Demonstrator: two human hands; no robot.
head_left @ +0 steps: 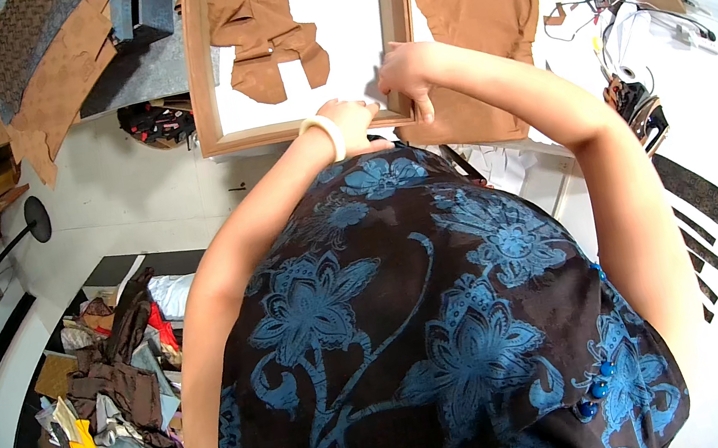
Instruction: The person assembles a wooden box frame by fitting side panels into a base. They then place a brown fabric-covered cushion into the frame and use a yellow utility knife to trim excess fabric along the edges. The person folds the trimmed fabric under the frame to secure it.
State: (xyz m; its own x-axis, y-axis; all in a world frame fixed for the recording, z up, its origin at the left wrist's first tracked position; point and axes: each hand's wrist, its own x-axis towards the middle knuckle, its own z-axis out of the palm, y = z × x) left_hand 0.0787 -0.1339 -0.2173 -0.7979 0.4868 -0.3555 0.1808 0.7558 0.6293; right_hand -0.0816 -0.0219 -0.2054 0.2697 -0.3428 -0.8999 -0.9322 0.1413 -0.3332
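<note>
A shallow brown-walled tray (199, 80) with a white bottom stands at the far edge of my reach. Cut brown leather-like pieces (260, 60) lie inside it, toward its left. My left hand (349, 125) is closed over the tray's near wall, fingers pointing right and thumb on the outer side. At the near right corner my right hand (408, 73) grips the right wall, its fingers bent over the inside and its thumb pointing down outside. Part of that corner is hidden behind the hands.
Right of the tray lies a large rounded brown panel (476, 14). Brown sheets (62, 93) and a dark metal block (143, 9) are at the left. A round container (157, 125) of dark tools sits below them. Heaped fabric scraps (116, 388) fill the lower left. Cables (639, 25) clutter the right.
</note>
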